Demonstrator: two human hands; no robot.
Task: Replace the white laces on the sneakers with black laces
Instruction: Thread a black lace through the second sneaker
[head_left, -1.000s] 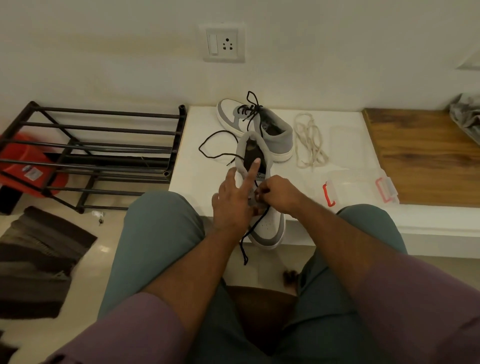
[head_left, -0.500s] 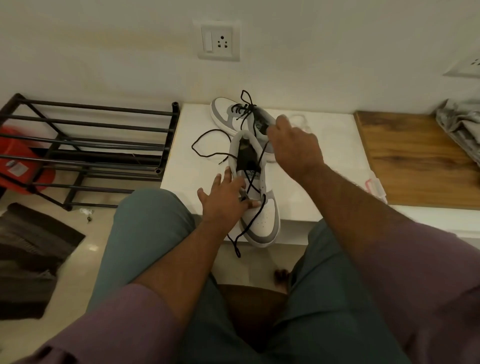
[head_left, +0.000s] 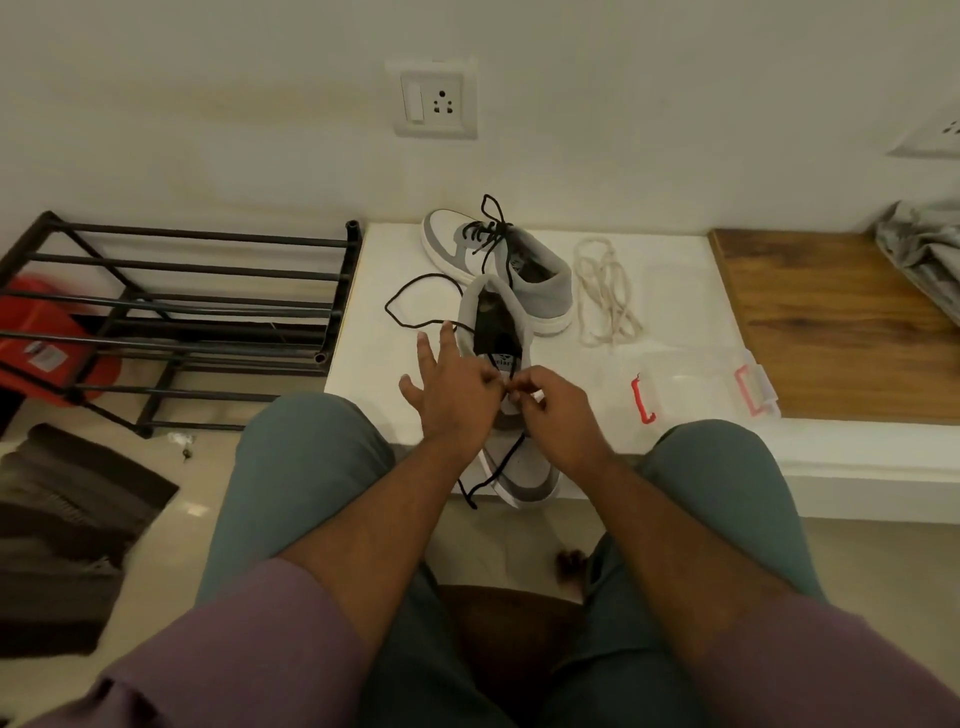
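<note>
Sneakers sit on the white ledge (head_left: 395, 260): the near sneaker (head_left: 511, 410) lies with its toe toward the person, overhanging the ledge's front edge, while the far sneaker (head_left: 498, 265) rests behind it by the wall, already threaded with a black lace tied in a bow. The left hand (head_left: 452, 389) lies against the near sneaker's left side, its outer fingers spread and straight, its thumb and forefinger meeting at the tongue. The right hand (head_left: 558, 410) pinches the black lace (head_left: 415, 291) at the eyelets; one end loops across the ledge to the left, another dangles past the toe. The white laces (head_left: 605, 293) lie in a loose heap just right of the far sneaker. A black metal rack (head_left: 182, 312) stands left of the ledge.
</note>
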